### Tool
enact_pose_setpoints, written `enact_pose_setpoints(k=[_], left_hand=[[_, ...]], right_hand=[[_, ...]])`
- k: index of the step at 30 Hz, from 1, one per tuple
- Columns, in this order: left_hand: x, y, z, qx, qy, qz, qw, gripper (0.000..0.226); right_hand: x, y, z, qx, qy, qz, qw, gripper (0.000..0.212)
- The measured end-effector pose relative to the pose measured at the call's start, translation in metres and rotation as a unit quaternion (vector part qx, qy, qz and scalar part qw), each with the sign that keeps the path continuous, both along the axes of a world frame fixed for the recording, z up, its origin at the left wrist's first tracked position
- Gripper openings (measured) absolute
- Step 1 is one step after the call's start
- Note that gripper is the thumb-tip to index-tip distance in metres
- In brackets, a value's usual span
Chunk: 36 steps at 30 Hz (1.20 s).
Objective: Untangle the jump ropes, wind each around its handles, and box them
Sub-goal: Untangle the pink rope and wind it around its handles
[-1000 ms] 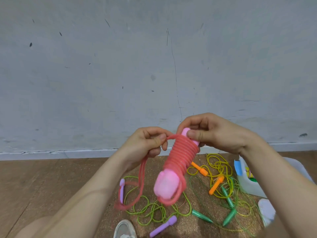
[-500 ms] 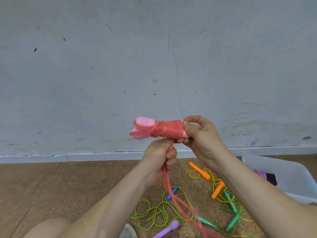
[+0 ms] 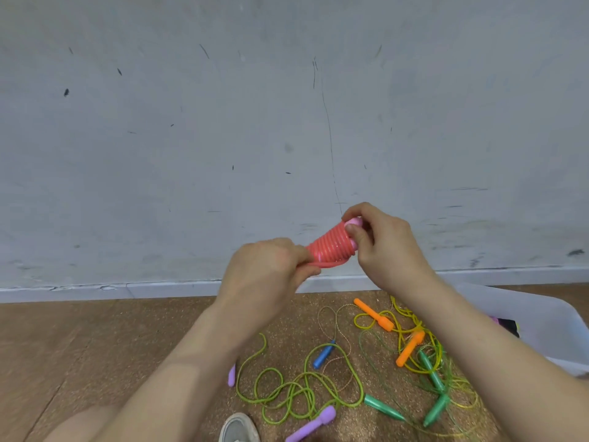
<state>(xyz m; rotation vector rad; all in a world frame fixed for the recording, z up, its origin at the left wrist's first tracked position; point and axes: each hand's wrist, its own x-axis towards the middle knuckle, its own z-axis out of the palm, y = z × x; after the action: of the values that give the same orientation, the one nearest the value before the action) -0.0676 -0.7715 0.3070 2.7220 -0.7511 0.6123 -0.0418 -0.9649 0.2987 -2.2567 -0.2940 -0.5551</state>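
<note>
Pink rope bundle (image 3: 331, 247) has tipped toward 2 o'clock; right hand (image 3: 385, 247) pinches that end, left hand (image 3: 267, 269) grips the other.

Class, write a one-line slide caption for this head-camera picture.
Left hand and right hand hold a coiled pink jump rope above tangled ropes on the floor.

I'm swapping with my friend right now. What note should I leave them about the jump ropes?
Left hand grips the loose tail of the pink rope. Right hand pinches its handle end.
The pink rope is nearly all wound round its handles, held up in the air.
Loose on the floor: green rope, orange handles, blue handle, purple handle.
The box is at the right.
Left to do: finish the pink tail, box it, then untangle, wind and box the rest.
</note>
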Motion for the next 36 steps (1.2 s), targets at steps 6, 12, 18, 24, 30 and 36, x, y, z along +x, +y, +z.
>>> enact_pose_setpoints(k=[6,12,18,24,30,36], left_hand=[[0.0,0.006,0.015,-0.003,0.05,-0.011,0.999,0.048],[0.005,0.013,0.016,-0.168,0.243,0.004,0.955,0.036],[0.002,0.005,0.007,-0.327,0.493,-0.127,0.796,0.024],[-0.008,-0.025,-0.006,-0.091,0.115,0.083,0.986,0.035],[-0.016,-0.048,-0.013,-0.138,0.186,0.03,0.972,0.021],[-0.004,-0.019,0.01,-0.185,0.402,-0.097,0.891,0.021]], right_hand=[[-0.008,0.001,0.014,-0.102,-0.016,0.102,0.989,0.014],[-0.011,-0.005,0.018,-0.049,0.063,0.183,0.98,0.017],[-0.011,-0.009,0.027,0.095,0.137,0.243,0.956,0.021],[-0.018,0.019,0.003,0.333,0.317,0.065,0.886,0.062],[-0.01,0.016,-0.014,0.314,0.254,0.034,0.914,0.018],[-0.006,-0.012,0.005,0.181,0.256,0.204,0.927,0.019]])
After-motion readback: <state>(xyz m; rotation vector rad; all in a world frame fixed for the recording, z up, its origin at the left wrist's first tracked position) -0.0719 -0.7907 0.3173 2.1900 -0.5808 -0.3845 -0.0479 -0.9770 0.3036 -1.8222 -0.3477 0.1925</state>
